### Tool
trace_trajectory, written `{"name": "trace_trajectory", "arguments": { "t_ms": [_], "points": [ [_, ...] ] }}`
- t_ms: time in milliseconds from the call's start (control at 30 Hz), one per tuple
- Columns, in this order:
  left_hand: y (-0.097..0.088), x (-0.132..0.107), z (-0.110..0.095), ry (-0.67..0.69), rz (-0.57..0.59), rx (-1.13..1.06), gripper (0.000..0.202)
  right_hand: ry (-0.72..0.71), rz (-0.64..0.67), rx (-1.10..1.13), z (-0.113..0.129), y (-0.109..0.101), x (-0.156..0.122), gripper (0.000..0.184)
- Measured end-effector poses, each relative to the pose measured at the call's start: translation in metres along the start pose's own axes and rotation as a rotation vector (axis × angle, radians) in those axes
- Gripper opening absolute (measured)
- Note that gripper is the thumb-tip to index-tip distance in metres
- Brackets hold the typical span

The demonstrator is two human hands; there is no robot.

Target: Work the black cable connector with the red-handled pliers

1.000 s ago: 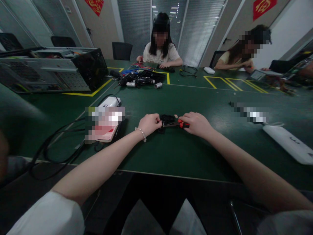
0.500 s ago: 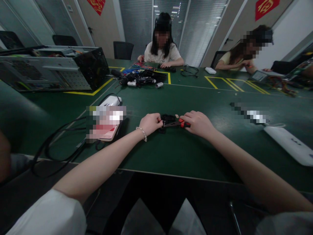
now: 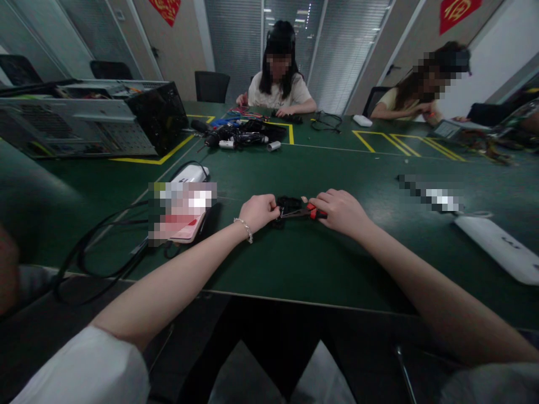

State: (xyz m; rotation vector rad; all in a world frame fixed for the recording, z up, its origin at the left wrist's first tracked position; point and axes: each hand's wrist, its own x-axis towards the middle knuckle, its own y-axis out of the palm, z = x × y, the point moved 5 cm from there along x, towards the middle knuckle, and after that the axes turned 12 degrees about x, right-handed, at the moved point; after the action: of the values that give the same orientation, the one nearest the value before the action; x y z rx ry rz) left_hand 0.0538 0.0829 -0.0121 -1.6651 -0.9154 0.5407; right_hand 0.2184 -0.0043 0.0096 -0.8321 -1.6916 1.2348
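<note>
My left hand (image 3: 261,212) is closed in a fist on a small black bundle (image 3: 287,205) resting on the green table (image 3: 295,264). My right hand (image 3: 340,212) is closed around the red handles of a pair of pliers (image 3: 306,212), whose metal jaws point left into the bundle. Both hands rest on the table at its middle, a few centimetres apart. What the black bundle is made of is too dark to tell.
A phone and a white box (image 3: 187,205) with black cables (image 3: 101,247) lie to the left. An open computer case (image 3: 88,118) stands at the far left. A white power strip (image 3: 497,249) lies right. Tools (image 3: 240,137) sit mid-table. Two people sit opposite.
Nothing has visibly moved apart from a slight shift of the camera; both hands stay on the bundle and the pliers.
</note>
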Motion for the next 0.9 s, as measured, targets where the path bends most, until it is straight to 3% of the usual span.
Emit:
{"name": "trace_trajectory", "arguments": {
  "t_ms": [367, 900],
  "points": [
    [0.0010, -0.0004, 0.0004, 0.007, -0.005, -0.001, 0.015, 0.060, 0.027, 0.116, -0.0037, 0.0073, 0.0001, 0.031],
    [0.0009, 0.0007, 0.0009, 0.001, -0.010, 0.010, 0.016, 0.021, 0.002, 0.079, -0.0053, 0.0039, 0.0002, 0.037]
  ]
}}
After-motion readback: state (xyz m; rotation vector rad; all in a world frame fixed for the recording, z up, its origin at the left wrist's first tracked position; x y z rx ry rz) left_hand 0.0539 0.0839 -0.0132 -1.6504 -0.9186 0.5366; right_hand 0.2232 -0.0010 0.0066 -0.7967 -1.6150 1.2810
